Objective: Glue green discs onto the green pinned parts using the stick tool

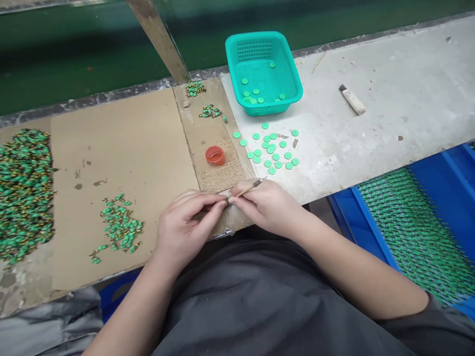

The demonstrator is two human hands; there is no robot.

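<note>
In the head view, my left hand and my right hand meet at the table's front edge. Thumb and forefinger of my left hand are pinched on a small green piece, mostly covered by the fingertips. My right hand grips a thin wooden stick with a dark, pointed end, and its fingertips also touch the green piece. Just beyond the hands sits a shallow orange-red cap on brown cardboard. Flat green buttons lie scattered to the right of it.
A turquoise basket holding several green buttons stands at the back. Small green-and-gold pieces form a large heap at far left and a smaller pile nearer. A tube lies right; a blue crate with green spiky items is below.
</note>
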